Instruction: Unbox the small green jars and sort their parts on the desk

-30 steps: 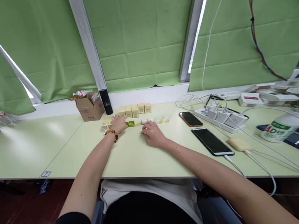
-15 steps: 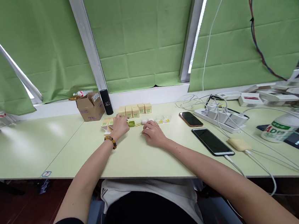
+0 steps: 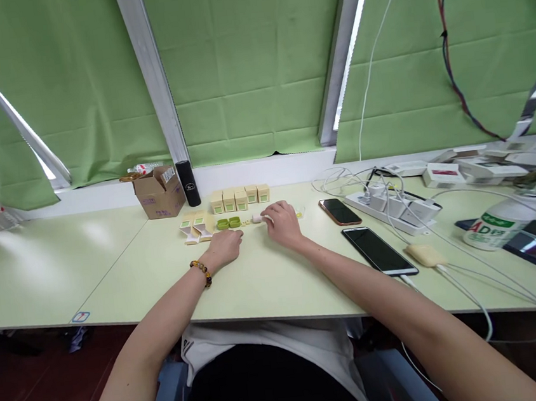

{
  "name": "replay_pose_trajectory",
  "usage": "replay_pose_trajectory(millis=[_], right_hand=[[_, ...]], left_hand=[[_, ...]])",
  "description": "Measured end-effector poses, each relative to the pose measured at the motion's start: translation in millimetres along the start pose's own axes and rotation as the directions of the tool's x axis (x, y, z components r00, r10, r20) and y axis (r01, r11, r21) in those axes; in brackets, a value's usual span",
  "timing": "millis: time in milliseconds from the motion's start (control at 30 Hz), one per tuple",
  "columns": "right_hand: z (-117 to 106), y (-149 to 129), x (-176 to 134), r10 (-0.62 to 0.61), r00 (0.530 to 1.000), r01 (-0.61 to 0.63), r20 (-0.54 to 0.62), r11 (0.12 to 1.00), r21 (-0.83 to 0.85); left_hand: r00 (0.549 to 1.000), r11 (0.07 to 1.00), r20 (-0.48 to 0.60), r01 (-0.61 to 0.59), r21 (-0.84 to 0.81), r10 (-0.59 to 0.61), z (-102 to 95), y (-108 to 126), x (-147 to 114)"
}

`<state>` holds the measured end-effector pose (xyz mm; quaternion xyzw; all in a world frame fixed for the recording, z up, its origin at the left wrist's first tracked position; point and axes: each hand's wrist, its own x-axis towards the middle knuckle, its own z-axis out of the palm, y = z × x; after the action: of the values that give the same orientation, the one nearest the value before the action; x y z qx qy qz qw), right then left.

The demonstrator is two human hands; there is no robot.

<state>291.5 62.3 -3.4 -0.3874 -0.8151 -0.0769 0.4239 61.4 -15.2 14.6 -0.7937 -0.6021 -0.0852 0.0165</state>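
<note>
My left hand [image 3: 225,246] is low over the table with its fingers curled in. Whether anything is inside them is hidden. Just beyond it sit two small green open containers [image 3: 229,222]. Left of these stand cream cardboard boxes [image 3: 198,227] with opened flaps. My right hand [image 3: 282,222] has bent fingers pressed near the table, at the right end of a small pale pink cylinder [image 3: 256,218]. What its fingertips grip is hidden. Tiny yellowish pieces [image 3: 245,222] lie between the green containers and the cylinder. A clear piece with yellow [image 3: 299,214] shows partly behind my right hand.
Closed cream boxes [image 3: 235,199] stand in a row behind. A black cylinder [image 3: 188,183] and an open brown carton [image 3: 159,193] are back left. To the right lie two phones [image 3: 379,251], a power strip [image 3: 391,212] with tangled cables, and a white bottle [image 3: 500,226].
My left hand has drawn back towards me, uncovering a second green container and the opened boxes. My right hand has moved right and slightly away from me, over the clear pieces.
</note>
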Motion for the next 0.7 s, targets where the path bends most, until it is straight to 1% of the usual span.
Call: replay_pose_trajectory(millis=[67, 133, 200, 267, 300, 433, 600, 700], right_hand=[[0.9, 14.4, 20.8, 0.058, 0.998, -0.056, 0.027, 0.996, -0.067], [3.6, 28.6, 44.9, 0.156, 0.984, -0.141, 0.082, 0.977, -0.158], [7.8, 39.9, 67.8, 0.277, 0.948, -0.231, 0.159, 0.938, -0.258], [13.0, 47.2, 85.8, 0.366, 0.901, -0.276, 0.231, 0.897, -0.345], [15.8, 49.3, 92.3, 0.39, 0.881, -0.28, 0.267, 0.885, -0.372], [27.3, 51.1, 103.8, 0.425, 0.834, -0.273, 0.353, 0.873, -0.404], [41.2, 47.0, 106.5, 0.494, 0.739, -0.313, 0.457, 0.854, -0.415], [47.8, 44.2, 111.4, 0.514, 0.697, -0.322, 0.501, 0.847, -0.422]], left_hand=[[1.0, 1.0, -0.003, -0.023, 0.001, 0.023, -2.2, 0.0, -2.4], [0.999, 0.999, -0.01, -0.047, -0.004, 0.047, -4.4, -0.9, -5.2], [0.998, 0.998, -0.018, -0.061, -0.014, 0.061, -6.3, -2.4, -7.3], [0.997, 0.997, -0.024, -0.067, -0.026, 0.067, -7.5, -4.2, -8.0], [0.997, 0.997, -0.026, -0.067, -0.032, 0.066, -7.7, -5.0, -7.9], [0.998, 0.997, -0.046, -0.047, -0.054, 0.044, -6.3, -7.7, -5.2], [0.999, 0.994, -0.049, -0.021, -0.108, 0.016, -4.4, -7.9, -1.0], [0.999, 0.996, -0.041, -0.018, -0.086, 0.014, -6.8, -5.9, -0.6]])
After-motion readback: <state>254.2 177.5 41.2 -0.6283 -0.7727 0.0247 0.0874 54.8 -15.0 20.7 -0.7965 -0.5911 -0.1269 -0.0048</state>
